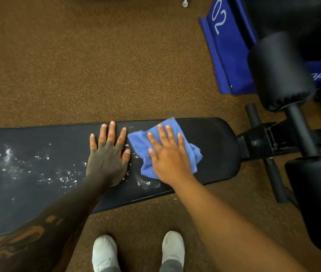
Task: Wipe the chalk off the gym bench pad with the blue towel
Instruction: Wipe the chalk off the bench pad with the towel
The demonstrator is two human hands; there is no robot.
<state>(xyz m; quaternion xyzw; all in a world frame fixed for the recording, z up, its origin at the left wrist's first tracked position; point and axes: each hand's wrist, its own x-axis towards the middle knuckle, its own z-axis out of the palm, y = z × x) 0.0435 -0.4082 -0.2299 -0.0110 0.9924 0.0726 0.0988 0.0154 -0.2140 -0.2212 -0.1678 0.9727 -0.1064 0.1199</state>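
A long black bench pad runs across the view from left to right. White chalk is smeared over its left half, with more flecks near the middle by its front edge. A crumpled blue towel lies on the right half of the pad. My right hand presses flat on the towel with fingers spread. My left hand rests flat on the bare pad just left of the towel, fingers apart, holding nothing.
The bench frame and black roller pads stand at the right end. A blue padded box sits on the floor behind them. Brown speckled floor surrounds the bench. My white shoes stand at the near side.
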